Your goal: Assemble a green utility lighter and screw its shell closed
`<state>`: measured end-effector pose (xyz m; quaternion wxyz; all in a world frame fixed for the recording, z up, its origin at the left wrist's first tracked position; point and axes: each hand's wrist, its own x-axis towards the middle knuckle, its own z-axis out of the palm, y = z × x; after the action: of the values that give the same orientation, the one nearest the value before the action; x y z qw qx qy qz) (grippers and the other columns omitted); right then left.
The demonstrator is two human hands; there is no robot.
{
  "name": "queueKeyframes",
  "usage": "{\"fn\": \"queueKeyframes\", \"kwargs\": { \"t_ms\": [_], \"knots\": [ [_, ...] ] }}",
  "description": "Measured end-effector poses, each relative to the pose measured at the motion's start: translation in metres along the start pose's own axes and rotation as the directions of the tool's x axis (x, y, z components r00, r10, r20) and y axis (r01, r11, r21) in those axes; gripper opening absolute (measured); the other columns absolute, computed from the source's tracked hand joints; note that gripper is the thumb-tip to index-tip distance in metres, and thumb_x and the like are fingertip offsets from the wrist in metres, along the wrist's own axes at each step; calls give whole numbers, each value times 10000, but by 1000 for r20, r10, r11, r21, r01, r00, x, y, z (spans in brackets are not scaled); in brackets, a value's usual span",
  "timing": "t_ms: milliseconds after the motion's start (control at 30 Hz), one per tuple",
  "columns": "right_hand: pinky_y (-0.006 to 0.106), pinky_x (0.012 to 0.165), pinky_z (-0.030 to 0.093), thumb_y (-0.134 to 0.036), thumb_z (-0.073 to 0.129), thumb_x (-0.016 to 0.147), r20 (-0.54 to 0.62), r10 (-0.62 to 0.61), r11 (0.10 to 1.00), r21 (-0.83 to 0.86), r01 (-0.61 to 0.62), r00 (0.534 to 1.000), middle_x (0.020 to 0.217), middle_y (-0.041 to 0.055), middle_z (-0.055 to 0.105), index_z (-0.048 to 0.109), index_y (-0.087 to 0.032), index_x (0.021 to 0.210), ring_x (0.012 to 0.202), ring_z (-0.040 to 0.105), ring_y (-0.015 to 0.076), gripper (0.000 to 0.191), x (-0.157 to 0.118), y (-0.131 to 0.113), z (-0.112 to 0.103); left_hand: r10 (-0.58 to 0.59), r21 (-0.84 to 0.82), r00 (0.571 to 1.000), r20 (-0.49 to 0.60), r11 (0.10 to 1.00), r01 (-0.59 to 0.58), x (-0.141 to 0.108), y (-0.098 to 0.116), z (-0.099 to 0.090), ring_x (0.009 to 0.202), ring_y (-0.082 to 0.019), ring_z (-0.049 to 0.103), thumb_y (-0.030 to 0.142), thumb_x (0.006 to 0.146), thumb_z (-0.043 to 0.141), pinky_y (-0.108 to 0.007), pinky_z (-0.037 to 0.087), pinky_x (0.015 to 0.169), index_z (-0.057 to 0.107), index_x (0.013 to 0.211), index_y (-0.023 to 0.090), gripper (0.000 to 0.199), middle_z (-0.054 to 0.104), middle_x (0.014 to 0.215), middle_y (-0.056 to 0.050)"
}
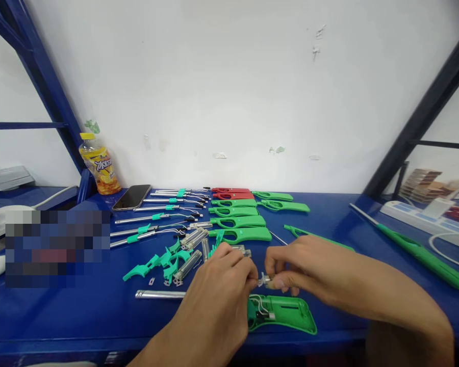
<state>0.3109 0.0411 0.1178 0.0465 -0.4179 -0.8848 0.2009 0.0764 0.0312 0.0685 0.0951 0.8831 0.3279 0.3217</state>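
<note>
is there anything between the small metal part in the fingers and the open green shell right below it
Nothing visible does. Both hands, left hand and right hand, pinch the small metal part just above the open green shell. Only thin white wires lie in the shell's near end.

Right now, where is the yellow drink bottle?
In the head view, the bottle stands far left against the white wall, beside the blue frame post, just left of the phone.
</note>
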Motion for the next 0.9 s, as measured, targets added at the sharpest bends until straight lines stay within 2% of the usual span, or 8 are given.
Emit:
{"fn": "queueKeyframes", "kwargs": {
  "t_ms": [167,267,367,533,600,700,800,900],
  "knots": [
    [263,644,329,-391,593,1100,-9,10,1000,8,-10,1000,750,-75,647,665,-281,996,681,567,137,168,-1,-2,-1,-12,11,1000,24,1000,11,-3,2,-1,815,-196,579,-5,944,491,-331,422,738,602,828,202,262,692,845,-11],
    [258,662,346,-344,614,1084,0,48,998,32,-48,999,734,-79,664,686,-273,975,684,583,129,148,-1,-6,-3,-34,22,999,42,999,33,-3,1,-1,820,-203,606,4,958,507,-337,445,752,639,834,201,267,710,844,-12],
    [252,682,367,-389,614,1086,4,98,993,68,-98,995,709,-80,674,702,-271,962,684,593,128,193,-1,-9,-5,-43,19,998,53,999,42,-2,-1,-2,836,-198,660,21,967,556,-334,494,791,695,872,209,252,745,869,6],
    [266,716,394,-471,626,1086,-20,100,993,60,-98,995,866,-60,728,719,-276,970,751,620,140,244,-5,-13,-2,-21,88,1000,-3,996,21,-8,-8,-12,918,-242,733,27,983,438,-424,580,912,755,1060,223,381,790,1004,-39],
    [279,801,422,-478,593,1105,-79,98,994,57,-94,992,952,-52,758,732,-297,1012,867,671,163,246,-9,-14,3,15,146,999,-34,989,-10,-17,-9,-16,958,-256,739,23,970,412,-445,605,924,749,1112,229,419,787,1061,-58],
    [293,923,451,-515,500,1140,-200,123,989,101,-104,972,1075,-40,770,736,-326,1095,1011,700,184,307,-18,-14,18,9,171,999,-50,985,0,-38,-11,-16,1055,-252,741,116,1035,483,-451,619,993,703,1256,261,344,772,1176,-41],
    [287,972,481,-493,426,1164,-274,136,985,144,-99,952,1136,-18,755,724,-318,1125,1058,704,184,348,-28,-10,40,-12,162,998,-61,987,21,-57,-15,-9,1193,-262,718,245,1031,637,-472,598,1082,618,1402,310,377,743,1293,-15],
    [288,1060,475,-486,449,1158,-323,170,979,164,-122,931,1240,-14,733,699,-342,1217,1154,691,186,294,-36,-4,59,-27,129,998,-59,991,34,-65,-19,0,1214,-261,703,281,1019,682,-454,601,1061,597,1422,342,416,736,1292,-2]
  ]
}}
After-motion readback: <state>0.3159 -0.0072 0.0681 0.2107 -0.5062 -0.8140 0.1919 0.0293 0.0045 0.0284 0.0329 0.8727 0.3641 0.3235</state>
